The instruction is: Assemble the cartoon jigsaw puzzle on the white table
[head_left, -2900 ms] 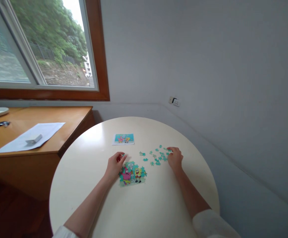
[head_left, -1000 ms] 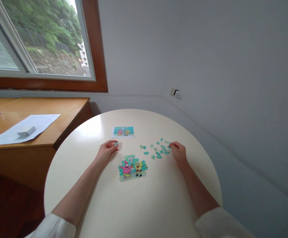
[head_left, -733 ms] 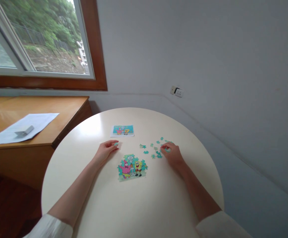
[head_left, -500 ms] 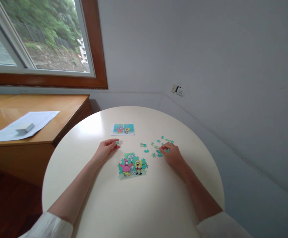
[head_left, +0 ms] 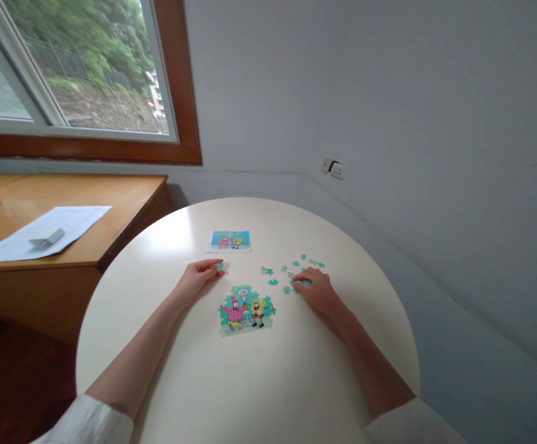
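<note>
My left hand pinches a small teal puzzle piece between thumb and fingers, just above and left of the partly joined puzzle. That puzzle lies flat, with a pink starfish, a grey-green squid figure and a yellow sponge on teal; its upper edge is ragged. Over to the right, my right hand is curled over the loose puzzle pieces, thumb and forefinger closing on a piece among them. The fingers partly cover that piece and others beneath.
Behind the puzzle lies a picture sheet with the same cartoon. Everything rests on a round white table. A wooden desk with papers and a small white box stands at left, below the window. A wall socket is at the right.
My right hand has shifted slightly left among the loose pieces, its fingertips lower and nearer the puzzle. The left hand keeps its piece in nearly the same spot, with more of the piece showing.
</note>
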`<state>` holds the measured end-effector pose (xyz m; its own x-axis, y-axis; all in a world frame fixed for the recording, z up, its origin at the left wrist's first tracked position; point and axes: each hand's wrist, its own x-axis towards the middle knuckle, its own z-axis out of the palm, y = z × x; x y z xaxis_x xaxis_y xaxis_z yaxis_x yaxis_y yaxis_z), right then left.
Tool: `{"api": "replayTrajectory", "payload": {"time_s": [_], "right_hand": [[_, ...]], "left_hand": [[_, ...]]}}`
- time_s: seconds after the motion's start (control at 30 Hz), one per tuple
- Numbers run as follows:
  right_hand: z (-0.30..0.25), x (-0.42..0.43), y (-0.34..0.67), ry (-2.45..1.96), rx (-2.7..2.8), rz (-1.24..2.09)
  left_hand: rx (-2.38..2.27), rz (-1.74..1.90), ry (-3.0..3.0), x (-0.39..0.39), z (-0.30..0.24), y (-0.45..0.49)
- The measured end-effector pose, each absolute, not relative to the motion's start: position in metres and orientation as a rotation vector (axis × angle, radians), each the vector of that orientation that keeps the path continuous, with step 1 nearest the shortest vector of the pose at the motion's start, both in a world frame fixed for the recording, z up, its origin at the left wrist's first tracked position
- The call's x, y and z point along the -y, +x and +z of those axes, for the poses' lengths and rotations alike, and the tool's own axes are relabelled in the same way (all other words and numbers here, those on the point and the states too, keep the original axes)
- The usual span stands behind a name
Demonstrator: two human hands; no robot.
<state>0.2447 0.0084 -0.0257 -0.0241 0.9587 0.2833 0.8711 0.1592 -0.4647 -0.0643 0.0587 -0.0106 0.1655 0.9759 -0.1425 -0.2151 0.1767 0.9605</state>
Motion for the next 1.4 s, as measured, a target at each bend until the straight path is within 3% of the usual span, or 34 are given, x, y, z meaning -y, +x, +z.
{"api": "replayTrajectory", "payload": {"time_s": [1.4], "right_hand": [[-0.023,-0.002,0.232,-1.621,2.021,0.348]], "left_hand": [[-1.018,1.017,1.120,-0.059,-0.012,-0.063]]}}
